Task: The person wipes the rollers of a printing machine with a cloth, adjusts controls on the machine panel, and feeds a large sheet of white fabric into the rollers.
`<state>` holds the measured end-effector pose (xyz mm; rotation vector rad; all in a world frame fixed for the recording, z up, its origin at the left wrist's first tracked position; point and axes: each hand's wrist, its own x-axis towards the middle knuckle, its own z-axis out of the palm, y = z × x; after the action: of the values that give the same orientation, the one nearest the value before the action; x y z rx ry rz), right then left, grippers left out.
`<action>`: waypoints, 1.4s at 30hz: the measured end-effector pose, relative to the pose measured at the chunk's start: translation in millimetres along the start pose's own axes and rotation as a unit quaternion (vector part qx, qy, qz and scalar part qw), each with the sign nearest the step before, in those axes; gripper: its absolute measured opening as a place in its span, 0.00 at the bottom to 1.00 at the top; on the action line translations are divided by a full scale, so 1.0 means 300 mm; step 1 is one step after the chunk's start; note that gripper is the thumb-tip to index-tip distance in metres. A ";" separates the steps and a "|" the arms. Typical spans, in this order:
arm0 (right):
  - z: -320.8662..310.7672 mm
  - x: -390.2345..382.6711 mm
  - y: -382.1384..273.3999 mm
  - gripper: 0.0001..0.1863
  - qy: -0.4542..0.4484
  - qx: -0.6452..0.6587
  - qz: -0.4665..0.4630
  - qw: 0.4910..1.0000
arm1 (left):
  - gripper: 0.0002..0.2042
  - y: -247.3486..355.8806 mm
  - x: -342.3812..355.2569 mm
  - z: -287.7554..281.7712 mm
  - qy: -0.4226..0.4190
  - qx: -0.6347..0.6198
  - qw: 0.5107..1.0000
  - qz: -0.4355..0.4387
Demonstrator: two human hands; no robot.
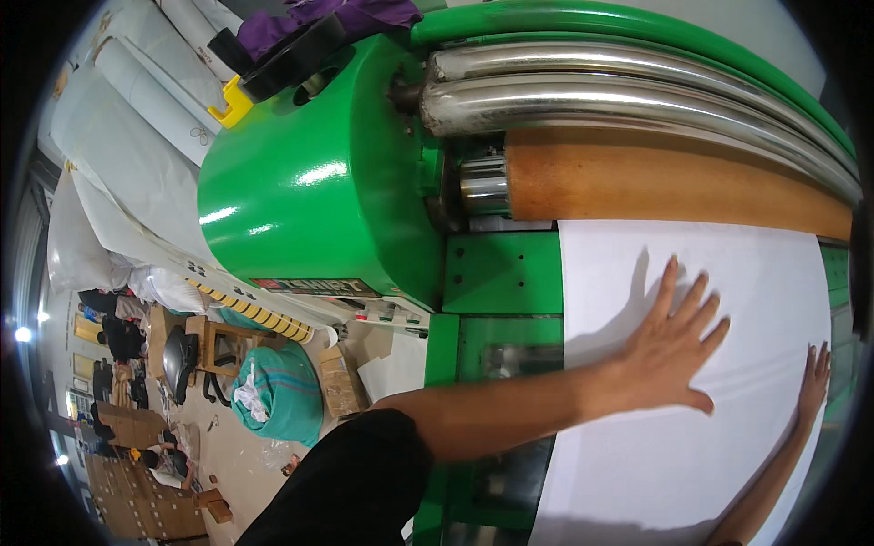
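Green machine (pixel 300 200), with a white sheet (pixel 628 491) running up to its brown roller (pixel 674 177)
The sheet lies in front of me, its far edge meeting the roller; I have my left hand (pixel 663 357) palm down over it, fingers fanned wide, though I cannot tell how firmly it presses; my right hand (pixel 812 393) is at the sheet's right edge, fingers straight and close together

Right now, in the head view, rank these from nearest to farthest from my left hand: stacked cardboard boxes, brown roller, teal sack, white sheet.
1. White sheet: directly beneath the left hand.
2. Brown roller: beyond the hand, across the sheet's upper end.
3. Teal sack: on the floor, to the left.
4. Stacked cardboard boxes: far left, in the background.
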<state>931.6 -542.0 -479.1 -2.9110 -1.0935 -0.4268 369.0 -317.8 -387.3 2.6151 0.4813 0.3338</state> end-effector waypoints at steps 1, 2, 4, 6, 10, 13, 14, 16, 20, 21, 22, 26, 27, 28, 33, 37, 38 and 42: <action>-0.010 0.004 -0.004 0.30 -0.017 -0.075 -0.034 0.996 | 0.57 -0.046 -0.008 0.033 0.069 0.015 0.997 0.011; -0.023 0.007 -0.007 0.28 -0.034 -0.150 -0.068 0.986 | 0.56 -0.074 -0.011 0.070 0.138 0.029 0.990 0.023; -0.051 -0.002 -0.041 0.27 -0.058 -0.254 -0.111 0.959 | 0.55 -0.073 -0.021 0.070 0.103 0.027 0.994 0.017; -0.078 -0.014 -0.079 0.26 -0.067 -0.313 -0.129 0.939 | 0.54 -0.071 -0.039 0.059 0.069 0.026 0.997 0.012; 0.027 0.049 0.015 0.27 0.060 -0.333 -0.183 0.923 | 0.56 -0.052 -0.073 0.048 0.060 0.038 0.997 0.011; 0.139 0.092 0.256 0.29 0.294 -0.523 -0.266 0.754 | 0.58 -0.036 -0.082 0.034 0.040 0.022 0.999 0.026; 0.142 0.096 0.284 0.31 0.316 -0.563 -0.251 0.721 | 0.59 -0.031 -0.093 0.030 0.035 0.019 0.999 0.030; 0.128 0.103 0.206 0.34 0.237 -0.401 -0.218 0.857 | 0.61 -0.028 -0.124 0.021 0.014 0.011 1.000 0.011; 0.036 0.058 -0.007 0.33 -0.015 0.020 -0.062 0.998 | 0.66 -0.016 -0.150 -0.029 -0.062 -0.014 0.998 -0.022; 0.025 0.048 -0.026 0.31 -0.009 -0.001 -0.025 1.000 | 0.67 -0.013 -0.147 -0.048 -0.086 -0.019 0.996 -0.023; 0.026 0.048 0.006 0.29 -0.003 -0.065 -0.059 0.996 | 0.68 -0.012 -0.143 -0.063 -0.096 -0.019 0.995 -0.018; 0.019 0.028 0.055 0.28 -0.002 -0.130 -0.107 0.986 | 0.71 -0.013 -0.133 -0.093 -0.122 -0.016 0.992 -0.004; 0.008 0.024 0.031 0.33 0.003 -0.064 -0.082 0.995 | 0.72 -0.011 -0.134 -0.096 -0.121 -0.012 0.993 -0.007; -0.010 0.025 0.011 0.37 -0.004 -0.012 -0.044 0.999 | 0.72 -0.009 -0.137 -0.103 -0.120 -0.008 0.993 -0.008; -0.191 -0.048 -0.239 0.44 -0.040 0.050 0.055 0.996 | 0.74 -0.010 -0.136 -0.125 -0.151 0.017 0.988 -0.015; -0.270 -0.090 -0.342 0.45 -0.066 0.021 0.081 0.994 | 0.74 0.001 -0.119 -0.146 -0.185 0.027 0.982 -0.028; -0.281 -0.094 -0.342 0.45 -0.067 0.022 0.088 0.994 | 0.74 0.005 -0.110 -0.151 -0.187 0.031 0.982 -0.024; -0.272 -0.095 -0.335 0.47 -0.055 0.008 0.092 0.994 | 0.74 0.008 -0.099 -0.146 -0.196 0.053 0.979 -0.023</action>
<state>825.5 -492.1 -417.1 -3.0159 -0.8241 -0.2536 329.0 -314.1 -352.8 2.6737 0.4301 -0.2273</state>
